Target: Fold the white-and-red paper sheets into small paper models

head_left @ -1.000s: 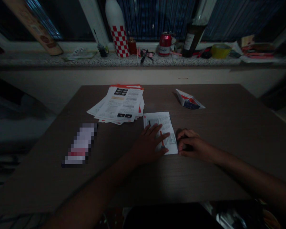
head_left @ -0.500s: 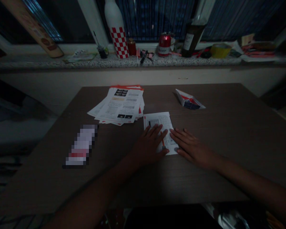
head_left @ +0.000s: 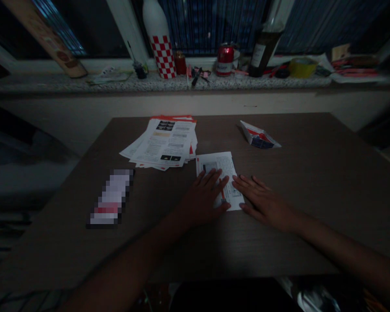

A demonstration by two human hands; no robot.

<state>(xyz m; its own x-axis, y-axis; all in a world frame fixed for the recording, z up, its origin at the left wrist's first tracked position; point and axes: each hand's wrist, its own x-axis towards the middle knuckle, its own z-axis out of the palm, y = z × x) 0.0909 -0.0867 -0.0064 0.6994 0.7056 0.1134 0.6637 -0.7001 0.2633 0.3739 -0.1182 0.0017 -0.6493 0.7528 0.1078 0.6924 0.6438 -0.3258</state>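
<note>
A printed sheet of paper (head_left: pixel 225 167), seemingly folded to a smaller size, lies flat on the brown table (head_left: pixel 182 251) in front of me. My left hand (head_left: pixel 206 195) rests flat across its left part, fingers spread, and covers its lower left. Along the paper's right edge lies my right hand (head_left: pixel 263 199), fingers stretched out and fingertips on the edge. Behind the paper to the right sits a folded paper boat (head_left: pixel 261 138) with red and dark blue print. Just left of the paper is a fanned stack of printed sheets (head_left: pixel 169 145).
A phone (head_left: pixel 112 197) with a blurred-out screen lies at the table's left. On the granite windowsill (head_left: pixel 117 86) stand a red-and-white checkered bottle (head_left: pixel 164 56), a red can (head_left: pixel 225 60), a dark bottle (head_left: pixel 260 54) and a roll of yellow tape (head_left: pixel 302 67).
Both hands stay nearly where they were on the paper. The whole view has shifted very slightly.
</note>
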